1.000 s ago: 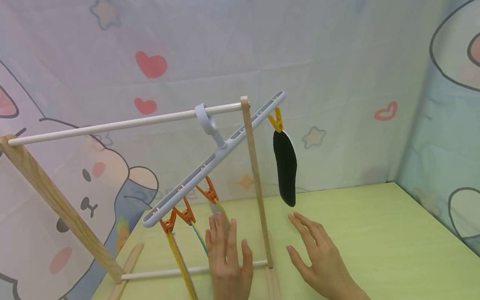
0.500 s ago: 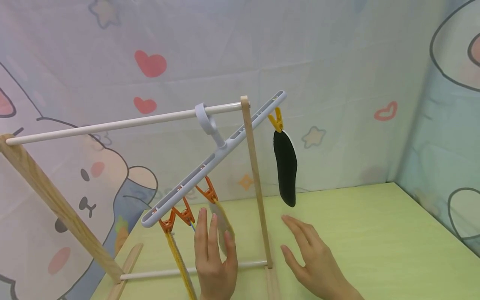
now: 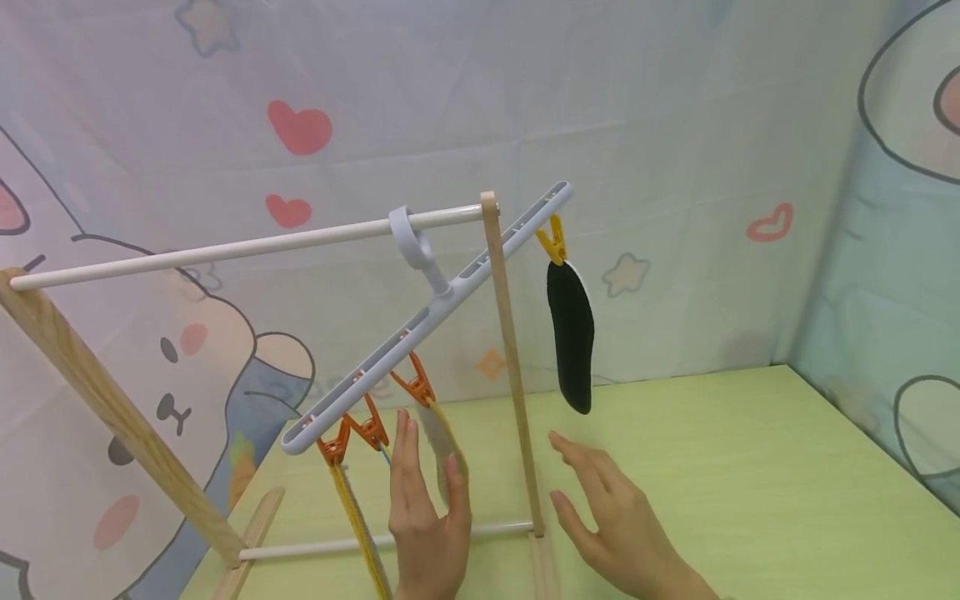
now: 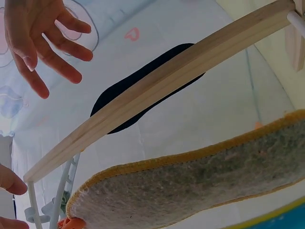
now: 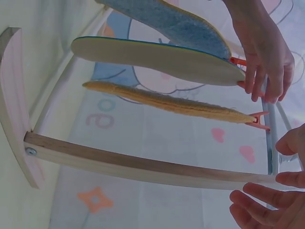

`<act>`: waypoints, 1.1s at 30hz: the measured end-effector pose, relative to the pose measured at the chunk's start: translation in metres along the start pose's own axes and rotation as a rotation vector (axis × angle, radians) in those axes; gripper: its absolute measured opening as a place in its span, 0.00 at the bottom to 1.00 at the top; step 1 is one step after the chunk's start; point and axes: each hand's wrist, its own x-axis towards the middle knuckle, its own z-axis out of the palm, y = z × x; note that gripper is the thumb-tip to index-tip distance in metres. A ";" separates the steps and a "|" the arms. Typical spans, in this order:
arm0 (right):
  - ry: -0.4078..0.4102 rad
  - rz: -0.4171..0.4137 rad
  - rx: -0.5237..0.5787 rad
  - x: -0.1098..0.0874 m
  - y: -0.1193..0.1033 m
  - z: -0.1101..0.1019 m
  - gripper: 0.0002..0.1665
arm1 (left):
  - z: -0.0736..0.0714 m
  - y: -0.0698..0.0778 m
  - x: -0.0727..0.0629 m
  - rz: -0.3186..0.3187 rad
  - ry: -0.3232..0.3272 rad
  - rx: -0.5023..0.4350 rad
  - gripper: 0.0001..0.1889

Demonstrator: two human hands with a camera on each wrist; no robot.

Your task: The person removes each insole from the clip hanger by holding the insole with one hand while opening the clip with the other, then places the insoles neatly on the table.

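A grey clip hanger [image 3: 459,290] hooks over the rack's top rail. From its right end a yellow clip [image 3: 555,242] holds a black insole [image 3: 572,337]. Orange clips [image 3: 417,385] hold several more insoles at the left: a fuzzy grey one with yellow edging [image 4: 181,176], a pale one with blue-green edging [image 5: 157,62] and a fuzzy blue-grey one [image 5: 181,26]. My left hand [image 3: 429,529] is raised among these insoles, fingers extended, holding nothing. Right of the rack post, below the black insole, my right hand [image 3: 618,521] hovers with spread, slightly bent fingers and nothing in it.
The drying rack has wooden posts [image 3: 512,358], a white top rail [image 3: 262,247] and a white lower rail [image 3: 322,549]. It stands on a pale green table [image 3: 712,467]. A cartoon-printed curtain [image 3: 675,125] hangs behind and at the right.
My left hand has moved left and turned more edge-on, uncovering the grey insole behind it. My right hand has drifted a little left. Hanger and insoles have stayed in place.
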 end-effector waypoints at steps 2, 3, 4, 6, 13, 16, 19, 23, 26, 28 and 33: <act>-0.004 -0.006 0.009 0.001 -0.001 0.001 0.27 | 0.000 0.000 -0.001 -0.012 -0.019 0.004 0.24; -0.005 -0.010 0.013 0.002 -0.001 0.001 0.27 | 0.000 0.000 -0.002 -0.018 -0.026 0.004 0.24; -0.008 -0.010 0.018 0.002 -0.002 0.001 0.27 | 0.000 0.000 -0.002 -0.025 -0.033 0.004 0.25; -0.012 -0.010 0.026 0.003 -0.002 0.001 0.27 | 0.000 0.001 -0.003 -0.039 -0.045 0.006 0.26; -0.020 -0.008 0.034 0.009 -0.006 0.003 0.27 | 0.000 0.002 -0.008 -0.086 -0.074 0.019 0.27; -0.013 -0.014 0.039 0.012 -0.007 0.003 0.27 | 0.000 0.003 -0.009 -0.095 -0.088 0.017 0.27; -0.015 -0.014 0.048 0.015 -0.009 0.004 0.27 | 0.000 0.004 -0.009 -0.108 -0.109 0.008 0.28; -0.036 0.001 0.065 0.020 -0.011 0.005 0.27 | 0.002 0.005 -0.011 -0.134 -0.133 0.021 0.31; -0.052 0.015 0.075 0.024 -0.013 0.005 0.27 | 0.003 0.005 -0.013 -0.155 -0.153 0.045 0.34; -0.054 0.019 0.080 0.026 -0.013 0.006 0.27 | 0.004 0.005 -0.013 -0.165 -0.164 0.055 0.36; -0.049 0.015 0.096 0.031 -0.013 0.008 0.27 | 0.005 0.006 -0.014 -0.200 -0.195 0.088 0.39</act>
